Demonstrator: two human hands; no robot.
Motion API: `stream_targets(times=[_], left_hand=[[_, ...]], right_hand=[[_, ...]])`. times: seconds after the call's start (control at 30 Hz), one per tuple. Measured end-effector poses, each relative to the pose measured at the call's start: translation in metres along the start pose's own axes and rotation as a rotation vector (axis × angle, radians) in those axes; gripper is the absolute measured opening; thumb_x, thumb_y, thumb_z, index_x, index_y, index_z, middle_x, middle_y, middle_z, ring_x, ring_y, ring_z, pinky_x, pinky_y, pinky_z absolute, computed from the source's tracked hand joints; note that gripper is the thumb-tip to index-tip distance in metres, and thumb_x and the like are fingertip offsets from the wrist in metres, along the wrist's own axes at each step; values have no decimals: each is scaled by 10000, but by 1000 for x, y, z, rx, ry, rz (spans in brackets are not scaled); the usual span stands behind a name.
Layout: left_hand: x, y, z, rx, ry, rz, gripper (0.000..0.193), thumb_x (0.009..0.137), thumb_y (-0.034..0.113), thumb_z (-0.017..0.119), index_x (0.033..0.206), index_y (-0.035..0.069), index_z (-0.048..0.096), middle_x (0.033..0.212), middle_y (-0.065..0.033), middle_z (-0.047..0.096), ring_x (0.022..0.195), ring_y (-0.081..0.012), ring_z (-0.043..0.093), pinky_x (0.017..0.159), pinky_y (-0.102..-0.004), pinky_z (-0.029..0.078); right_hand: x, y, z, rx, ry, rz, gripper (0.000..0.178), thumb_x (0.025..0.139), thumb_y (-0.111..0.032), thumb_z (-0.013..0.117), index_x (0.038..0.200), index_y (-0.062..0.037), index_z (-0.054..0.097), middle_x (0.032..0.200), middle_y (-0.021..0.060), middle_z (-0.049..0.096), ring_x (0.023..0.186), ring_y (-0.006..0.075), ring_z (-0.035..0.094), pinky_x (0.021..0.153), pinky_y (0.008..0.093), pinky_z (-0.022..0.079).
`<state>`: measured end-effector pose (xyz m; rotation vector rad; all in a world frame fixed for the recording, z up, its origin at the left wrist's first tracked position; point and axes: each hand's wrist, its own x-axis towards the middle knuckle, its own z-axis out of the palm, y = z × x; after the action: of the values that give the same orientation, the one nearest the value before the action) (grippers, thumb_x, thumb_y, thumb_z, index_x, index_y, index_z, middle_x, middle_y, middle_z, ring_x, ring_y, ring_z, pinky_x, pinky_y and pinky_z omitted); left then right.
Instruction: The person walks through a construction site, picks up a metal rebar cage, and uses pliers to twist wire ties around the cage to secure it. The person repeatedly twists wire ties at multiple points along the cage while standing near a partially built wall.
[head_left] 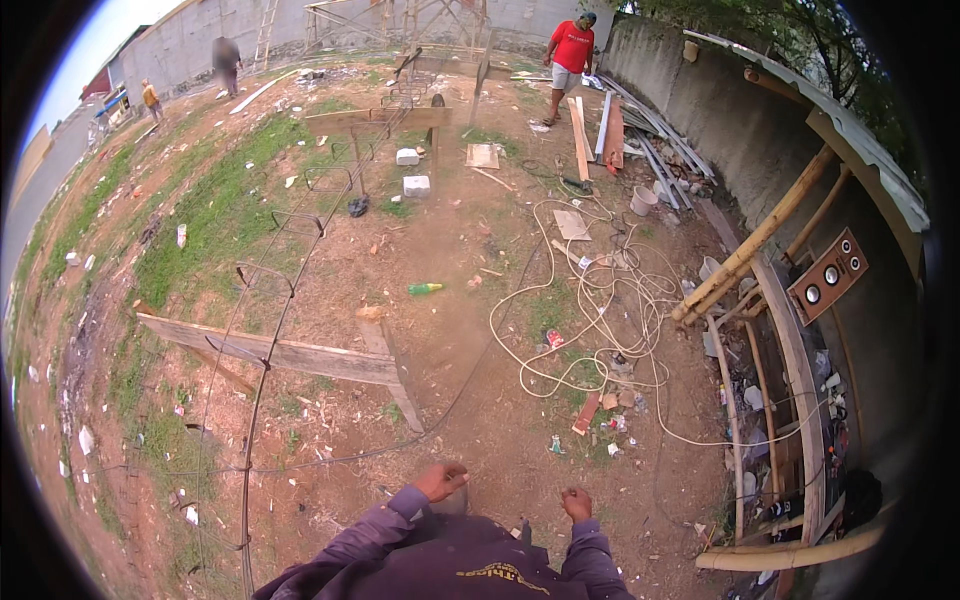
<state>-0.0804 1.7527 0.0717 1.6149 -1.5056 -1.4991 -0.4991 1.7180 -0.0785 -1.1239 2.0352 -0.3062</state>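
My left hand [441,482] is held in front of my body, its fingers loosely stretched toward the right with nothing visible in them. A small greyish piece [384,490] shows beside that wrist; I cannot tell what it is. My right hand [576,504] hangs a little to the right with its fingers curled in; whatever it holds, if anything, is hidden. Neither hand touches the things on the ground. Nearest on the left is a long rebar frame [268,352] with bent stirrups, running away beside a wooden board [290,356] on stakes.
Tangled pale cable [600,330] lies ahead to the right. A bamboo and timber structure [740,245] stands along the right wall. Farther off are a green bottle [424,288], white blocks [416,187], planks [580,140] and a person in a red shirt [572,50].
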Motion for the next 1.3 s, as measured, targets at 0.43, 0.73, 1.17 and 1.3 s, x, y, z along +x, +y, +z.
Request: stream_targets(times=[0.43,0.73,1.17,1.3], left_hand=[[337,107,-205,-165,310,-149,456,958,363,607,1200,-22,639,1055,-146,708,975,-208,668,876,-343,504],[524,195,-396,-55,368,-127,468,947,385,611,1151,-34,649,974,-147,713,909,-227,676,822,-349,518],[902,485,-516,-265,92,531,376,942,172,663,645,23,487,567,-23,465,536,-99,439,517,-299,348],[1005,524,-554,-429,141,534,465,944,196,677,600,30,412,512,-6,385,489,-74,349,460,-300,273]], right_hand=[[362,-547,7,-177,-295,-654,401,913,-403,625,1138,-75,674,1072,165,701,1000,315,673,843,412,521],[493,-364,-14,-308,-548,376,351,811,-382,665,1009,-98,725,1002,154,715,943,344,691,815,456,538],[848,-614,26,-912,-487,-906,297,785,-272,685,1011,-80,703,951,161,710,853,332,703,721,454,558],[984,-887,1,288,-279,-277,337,969,-285,596,1117,13,650,879,94,709,677,163,671,618,293,531]])
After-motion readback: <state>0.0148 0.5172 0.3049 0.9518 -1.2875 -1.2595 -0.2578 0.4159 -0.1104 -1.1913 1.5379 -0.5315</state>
